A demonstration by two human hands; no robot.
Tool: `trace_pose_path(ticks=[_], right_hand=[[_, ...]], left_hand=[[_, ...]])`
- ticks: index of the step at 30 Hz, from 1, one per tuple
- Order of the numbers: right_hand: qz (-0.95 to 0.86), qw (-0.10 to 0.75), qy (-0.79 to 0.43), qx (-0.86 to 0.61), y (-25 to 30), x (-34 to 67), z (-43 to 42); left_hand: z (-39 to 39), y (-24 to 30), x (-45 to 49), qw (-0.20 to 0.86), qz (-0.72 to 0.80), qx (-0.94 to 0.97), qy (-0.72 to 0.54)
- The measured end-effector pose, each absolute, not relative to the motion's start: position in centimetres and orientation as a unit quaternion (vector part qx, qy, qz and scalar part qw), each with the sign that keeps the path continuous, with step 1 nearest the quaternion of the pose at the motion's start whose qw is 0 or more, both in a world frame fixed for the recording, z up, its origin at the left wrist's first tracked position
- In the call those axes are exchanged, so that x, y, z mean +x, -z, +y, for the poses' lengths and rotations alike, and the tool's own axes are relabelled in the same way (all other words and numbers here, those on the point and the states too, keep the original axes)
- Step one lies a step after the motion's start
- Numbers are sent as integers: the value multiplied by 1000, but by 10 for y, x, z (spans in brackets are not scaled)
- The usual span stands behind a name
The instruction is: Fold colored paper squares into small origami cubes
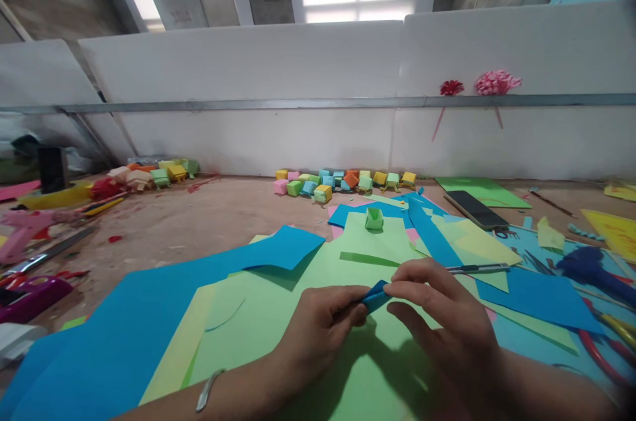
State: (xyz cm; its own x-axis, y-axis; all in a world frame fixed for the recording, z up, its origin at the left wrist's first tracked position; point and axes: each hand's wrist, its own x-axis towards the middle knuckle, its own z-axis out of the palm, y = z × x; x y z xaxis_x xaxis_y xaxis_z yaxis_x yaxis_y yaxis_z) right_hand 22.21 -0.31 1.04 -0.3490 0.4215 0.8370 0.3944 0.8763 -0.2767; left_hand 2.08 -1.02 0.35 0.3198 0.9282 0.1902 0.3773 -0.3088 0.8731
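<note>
My left hand (322, 318) pinches a small folded piece of blue paper (376, 297) between thumb and fingers. The fingertips of my right hand (442, 308) are closed on the paper's right end, with the thumb slightly lower. Under both hands lie large light green paper sheets (278, 305). Just beyond them, a small open green paper box (374, 219) stands on the green paper. A large blue sheet (144, 301) spreads to the left, and a pen (477, 268) lies beside my right hand.
Several small coloured paper boxes (322, 193) line the back of the table. A phone (474, 209), a dark blue glue gun (596, 268) and red-handled scissors (593, 341) lie at right. A pink glue gun (22, 232) and a purple tool (40, 298) are at left.
</note>
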Motion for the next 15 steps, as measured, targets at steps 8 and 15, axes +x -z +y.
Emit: trace_pose_path(ticks=[8,15], right_hand=[[-822,457,-108,-320,-19,226,1],[-841,448,-78,-293,-16,227,3]], left_hand=[[-9,-5,22,338,455,733,-376],[-10,-6,22,333,462,734,-370]])
